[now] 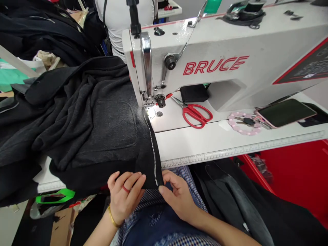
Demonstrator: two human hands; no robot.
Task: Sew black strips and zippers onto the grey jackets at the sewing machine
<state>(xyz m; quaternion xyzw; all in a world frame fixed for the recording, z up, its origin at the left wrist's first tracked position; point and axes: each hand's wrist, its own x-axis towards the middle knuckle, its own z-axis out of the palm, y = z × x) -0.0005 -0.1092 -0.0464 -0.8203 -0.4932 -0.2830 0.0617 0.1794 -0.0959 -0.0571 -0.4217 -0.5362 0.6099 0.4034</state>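
Note:
A dark fleece jacket (112, 126) lies spread to the left of the sewing machine (217, 51). Along its right edge runs a zipper (153, 143) with pale teeth, its upper end under the lit needle area. My right hand (178, 194) pinches the lower corner of that edge, thumb on top, at the zipper's bottom end. Just left of it, my left hand (128, 193) grips the jacket's bottom hem, fingers over the cloth and thumb hidden. The cloth between my hands hangs past the table's front edge.
Red-handled scissors (197, 115) lie on the machine bed, near a pink beaded ring with keys (244, 123) and a phone (286, 112). A ruler strip (230, 148) lines the table edge. A red bin (289, 174) stands right. A person in white (119, 24) is behind the machine.

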